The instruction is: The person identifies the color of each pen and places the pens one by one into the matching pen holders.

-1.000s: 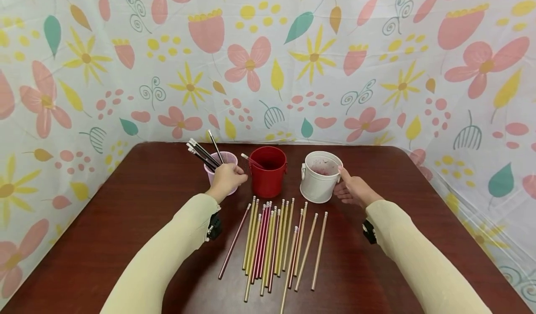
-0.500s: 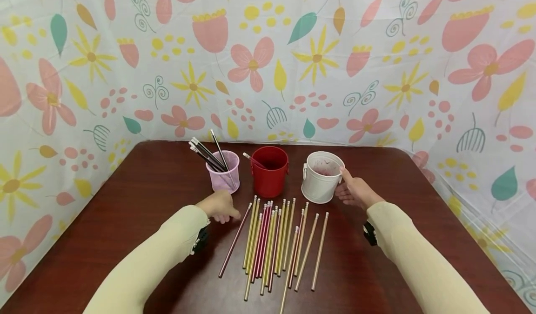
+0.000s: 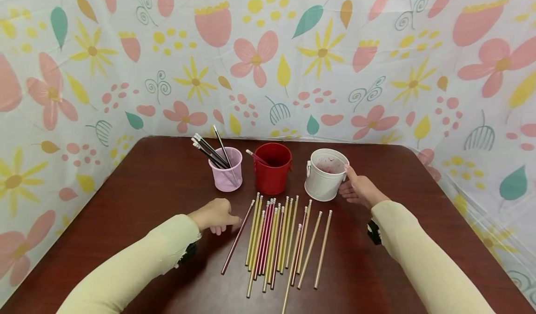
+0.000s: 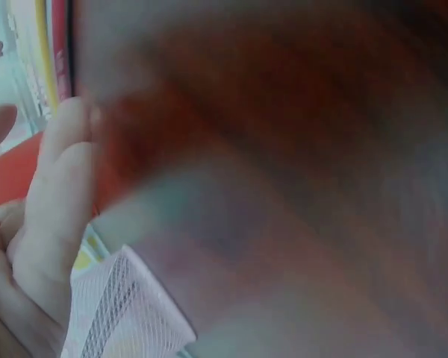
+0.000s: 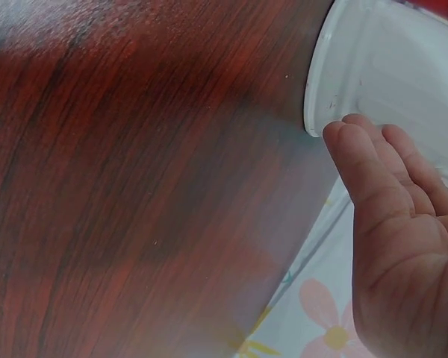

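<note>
My left hand (image 3: 214, 215) hovers over the table beside a dark red pencil (image 3: 237, 237). Its thumb and forefinger reach close to the upper part of this pencil; in the left wrist view a gap shows between thumb and fingers (image 4: 56, 194). My right hand (image 3: 361, 189) rests against the right side of a white bucket (image 3: 322, 183). Its thumb touches the rim, while the other fingers (image 5: 369, 168) lie fairly straight along the wall. Several gold and red pencils (image 3: 272, 244) with white-capped ends lie side by side in front of the buckets.
A pink mesh cup (image 3: 227, 177) holds several black pencils (image 3: 211, 152). Between it and the white bucket stands a red bucket (image 3: 273, 177) with one pink-red pencil (image 3: 257, 157) leaning inside. The brown table (image 3: 138, 211) meets a floral cloth (image 3: 268, 72) behind.
My left hand has come down from in front of the pink cup toward the dark red pencil on the left. The right hand stays at the white bucket. The head view has shifted slightly.
</note>
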Demonstrator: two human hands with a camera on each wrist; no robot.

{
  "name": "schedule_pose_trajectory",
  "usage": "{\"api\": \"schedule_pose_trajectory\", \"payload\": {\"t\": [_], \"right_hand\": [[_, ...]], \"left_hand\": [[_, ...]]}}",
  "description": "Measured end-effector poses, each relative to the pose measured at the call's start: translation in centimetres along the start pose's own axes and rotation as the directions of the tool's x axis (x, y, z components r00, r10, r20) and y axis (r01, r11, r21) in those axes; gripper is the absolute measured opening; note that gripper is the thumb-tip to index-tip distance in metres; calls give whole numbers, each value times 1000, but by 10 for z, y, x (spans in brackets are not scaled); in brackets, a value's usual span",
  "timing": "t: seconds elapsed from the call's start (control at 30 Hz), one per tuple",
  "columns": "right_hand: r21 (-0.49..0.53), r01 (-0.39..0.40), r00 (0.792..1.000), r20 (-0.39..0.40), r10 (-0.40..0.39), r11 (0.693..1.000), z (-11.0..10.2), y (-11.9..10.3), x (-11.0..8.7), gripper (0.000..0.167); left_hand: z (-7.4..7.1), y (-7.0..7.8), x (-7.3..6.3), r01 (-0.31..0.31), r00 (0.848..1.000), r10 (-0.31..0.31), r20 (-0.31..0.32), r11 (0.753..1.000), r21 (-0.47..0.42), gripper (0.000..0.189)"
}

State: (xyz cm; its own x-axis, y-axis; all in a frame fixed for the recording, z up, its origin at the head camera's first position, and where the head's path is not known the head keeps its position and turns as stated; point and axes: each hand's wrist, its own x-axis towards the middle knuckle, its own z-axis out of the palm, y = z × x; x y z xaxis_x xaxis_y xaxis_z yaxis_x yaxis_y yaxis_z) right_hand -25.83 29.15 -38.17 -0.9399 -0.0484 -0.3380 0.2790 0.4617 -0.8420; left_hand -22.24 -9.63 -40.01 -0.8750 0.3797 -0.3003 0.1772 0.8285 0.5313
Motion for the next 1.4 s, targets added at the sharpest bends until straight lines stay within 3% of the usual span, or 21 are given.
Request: {"api": "schedule_pose_trajectory", "payload": {"t": [0.13,0.37,0.67,0.9,1.07,1.23,1.4], "right_hand": [[1,4,1000,6,-4,1000,-1,-1,0,93],[13,11,1000,4,-11,1000,-1,0,-2,94],[19,9,1000,10,-10,1000,0,3,-3,94],[53,39,998,41,-41,998,-8,5,-1,99],[20,14,1000,24,-14,1000,-2,0,-3,96],[-1,6,1000,18,-6,1000,-1,-1,-3,96],[2,4,1000,15,-4,1000,-2,1,-1,95]], "left_hand": [[10,5,6,-18,999,18,-33,1000,5,37],[18,19,9,10,1000,-9,-20,998,54,34],[21,17,17,6,999,-6,-42,1000,-2,27],[19,19,20,18,1000,-19,-25,1000,-23,23],[16,19,20,1,999,-3,-40,999,-43,23],[3,21,17,-28,997,20,-79,994,-102,21],[-14,26,9,-80,993,71,-91,992,-96,17]]}}
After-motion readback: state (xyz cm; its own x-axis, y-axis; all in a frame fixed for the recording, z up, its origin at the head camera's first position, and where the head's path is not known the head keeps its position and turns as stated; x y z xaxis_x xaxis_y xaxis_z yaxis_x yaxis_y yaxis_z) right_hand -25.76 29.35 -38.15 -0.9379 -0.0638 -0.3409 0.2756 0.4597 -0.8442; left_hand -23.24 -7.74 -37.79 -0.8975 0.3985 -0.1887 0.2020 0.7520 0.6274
